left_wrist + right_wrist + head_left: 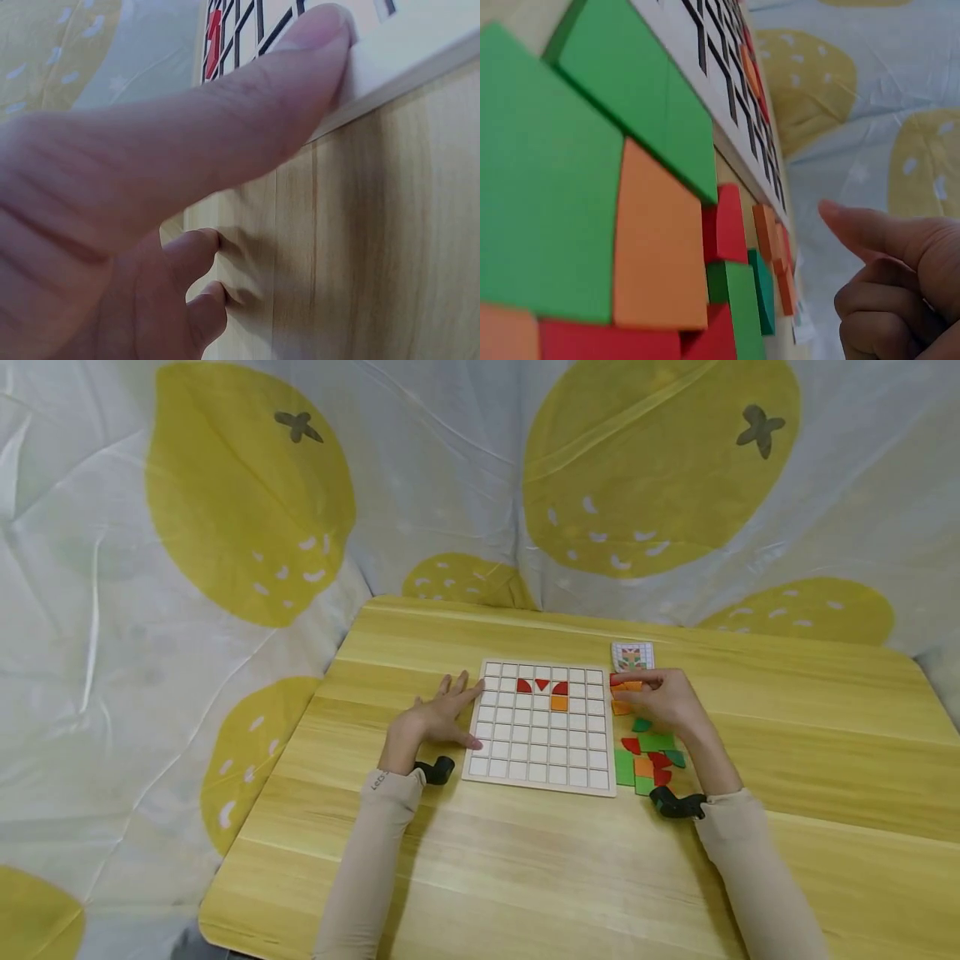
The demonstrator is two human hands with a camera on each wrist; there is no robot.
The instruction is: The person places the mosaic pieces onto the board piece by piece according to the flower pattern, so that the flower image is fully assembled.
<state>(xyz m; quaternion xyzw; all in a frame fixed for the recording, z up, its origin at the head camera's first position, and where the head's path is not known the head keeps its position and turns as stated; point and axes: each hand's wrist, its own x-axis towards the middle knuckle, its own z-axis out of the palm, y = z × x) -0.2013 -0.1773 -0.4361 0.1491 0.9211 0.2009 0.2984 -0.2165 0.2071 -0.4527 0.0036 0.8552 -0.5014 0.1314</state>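
A pale wooden grid board (549, 783) lies flat on the table. On its upper part are a red quarter-round piece (524, 686), a red triangle (542, 685), another red quarter-round piece (560, 688) and an orange square (558, 702). My left hand (435, 719) has its fingers spread at the board's left edge; its thumb (255, 112) rests on the rim. At the board's upper right, my right hand (660, 700) reaches over red and orange pieces (622, 707), index finger extended. In the right wrist view its other fingers (877, 300) are curled, and no piece shows in them.
Right of the board lie loose pieces: green rectangles (624, 767), an orange piece (643, 767), red pieces (662, 777) and dark green ones (642, 725). A small pattern card (632, 653) sits behind them. A lemon-print curtain (442, 460) hangs beyond the table (525, 868).
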